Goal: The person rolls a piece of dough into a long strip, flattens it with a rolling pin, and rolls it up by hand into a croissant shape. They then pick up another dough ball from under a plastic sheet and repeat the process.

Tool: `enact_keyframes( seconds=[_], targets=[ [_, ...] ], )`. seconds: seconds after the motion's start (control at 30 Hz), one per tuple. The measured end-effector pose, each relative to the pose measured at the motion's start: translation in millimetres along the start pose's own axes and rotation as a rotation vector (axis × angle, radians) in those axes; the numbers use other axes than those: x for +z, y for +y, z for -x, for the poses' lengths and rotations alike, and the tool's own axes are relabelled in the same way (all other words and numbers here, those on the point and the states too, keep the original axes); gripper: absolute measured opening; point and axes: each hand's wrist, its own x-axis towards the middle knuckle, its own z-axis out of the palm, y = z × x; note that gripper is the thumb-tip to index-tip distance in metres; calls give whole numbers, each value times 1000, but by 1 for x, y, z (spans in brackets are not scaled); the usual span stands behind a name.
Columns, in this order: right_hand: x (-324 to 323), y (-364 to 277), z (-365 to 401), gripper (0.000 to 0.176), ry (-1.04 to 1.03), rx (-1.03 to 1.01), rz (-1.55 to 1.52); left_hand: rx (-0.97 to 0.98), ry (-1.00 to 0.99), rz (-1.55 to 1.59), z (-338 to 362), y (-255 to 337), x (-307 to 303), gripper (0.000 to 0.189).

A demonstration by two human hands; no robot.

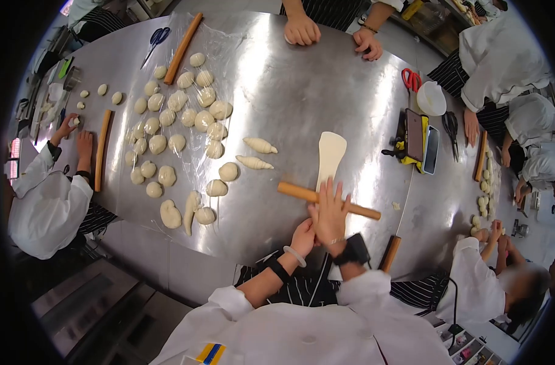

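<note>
Head camera, looking down at a steel table (277,85): from my remote station I see the right hand (330,210) lying flat across a wooden rolling pin (299,192). Its fingers (333,190) are splayed wide and press on the wood rather than wrapping it. The pin lies crosswise over the near end of a long flattened dough strip (331,152), which stretches away toward the far side. The left hand (303,236) sits just near of the pin, touching the right hand, with its fingers curled in. Whether they pinch the dough's end I cannot tell. To the left, two rolled dough pieces (259,145) lie near the strip, and beyond them dough balls (168,118) crowd a plastic sheet (226,45).
</note>
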Motion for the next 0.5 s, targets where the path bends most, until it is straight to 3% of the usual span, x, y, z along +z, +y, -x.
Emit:
enact_keyframes(
  seconds=[0.07,0.17,0.27,0.43,0.5],
  targets=[
    [4,3,22,66,-75,33,-29,-66,41,56,11,7,1,28],
    [-11,15,-51,63,82,17,161,-42,-16,25,12,5,-6,27],
    [-14,25,-105,62,300,1,149,-91,-3,42,15,10,-2,26],
    [5,12,29,66,-76,-140,56,-26,-7,52,11,-5,-11,27],
    [2,11,15,66,-24,-119,78,-19,-33,39,12,-3,-12,26]
  ],
)
